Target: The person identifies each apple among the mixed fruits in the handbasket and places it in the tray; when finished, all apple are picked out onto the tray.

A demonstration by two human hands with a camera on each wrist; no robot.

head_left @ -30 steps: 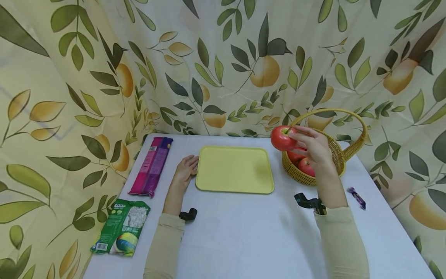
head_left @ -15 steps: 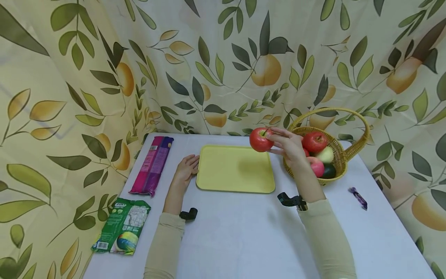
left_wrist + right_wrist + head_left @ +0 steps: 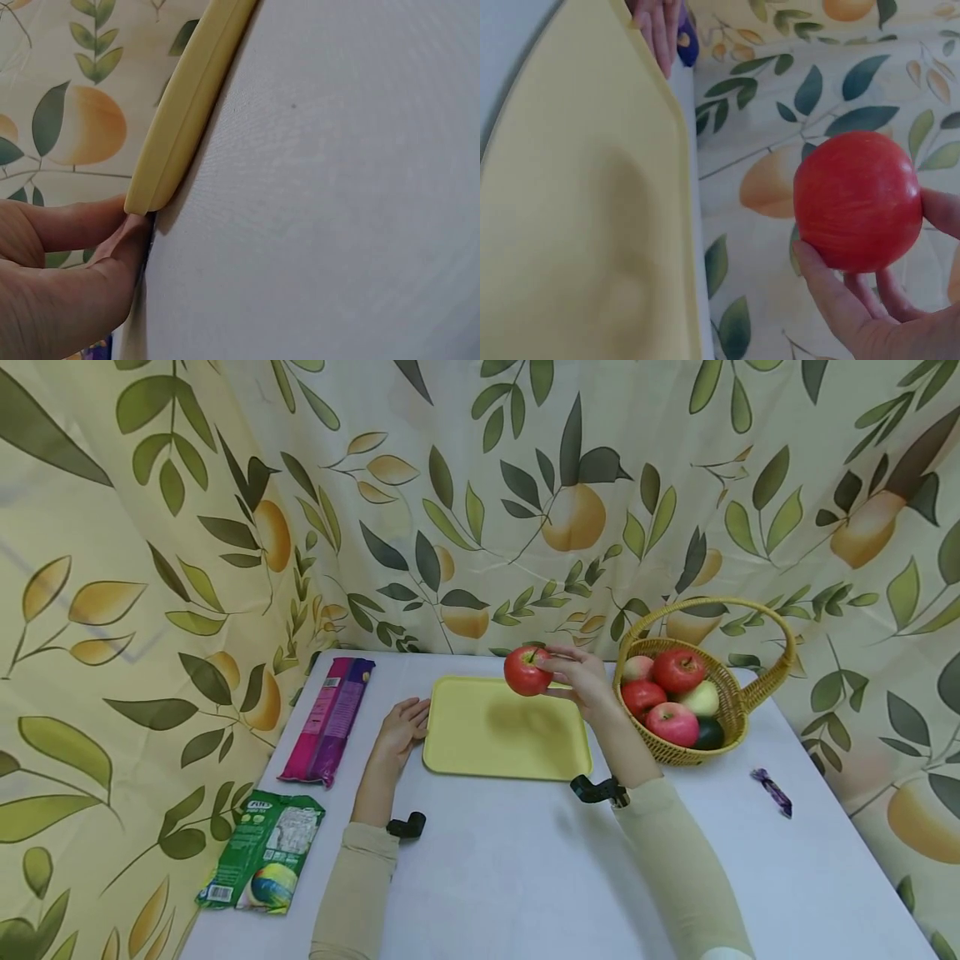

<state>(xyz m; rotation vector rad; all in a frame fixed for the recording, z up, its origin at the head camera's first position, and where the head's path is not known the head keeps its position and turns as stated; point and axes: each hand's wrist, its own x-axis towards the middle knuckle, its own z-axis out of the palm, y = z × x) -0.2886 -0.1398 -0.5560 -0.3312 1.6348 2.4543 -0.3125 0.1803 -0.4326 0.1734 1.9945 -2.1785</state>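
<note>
My right hand (image 3: 588, 685) grips a shiny red apple (image 3: 527, 671) and carries it over the far part of the yellow tray (image 3: 468, 756), where a shadow falls. The right wrist view shows the apple (image 3: 859, 201) between thumb and fingers, with the tray (image 3: 547, 217) to its left. At the tray's left edge is my left hand (image 3: 402, 727). In the left wrist view this hand (image 3: 67, 277) pinches the tray's rim (image 3: 176, 124), one fingertip at its corner and others tucked below.
A woven basket (image 3: 738, 727) with several fruits, among them apples, stands right of the tray. A wrapped candy (image 3: 771, 792) lies at far right. On the left lie a pink-purple packet (image 3: 327, 721) and a green bag (image 3: 262, 850). A patterned curtain (image 3: 495, 552) hangs behind.
My right hand has carried the red apple leftward, from above the basket to above the tray, uncovering the fruit in the basket. The left hand has stayed at the tray's edge.
</note>
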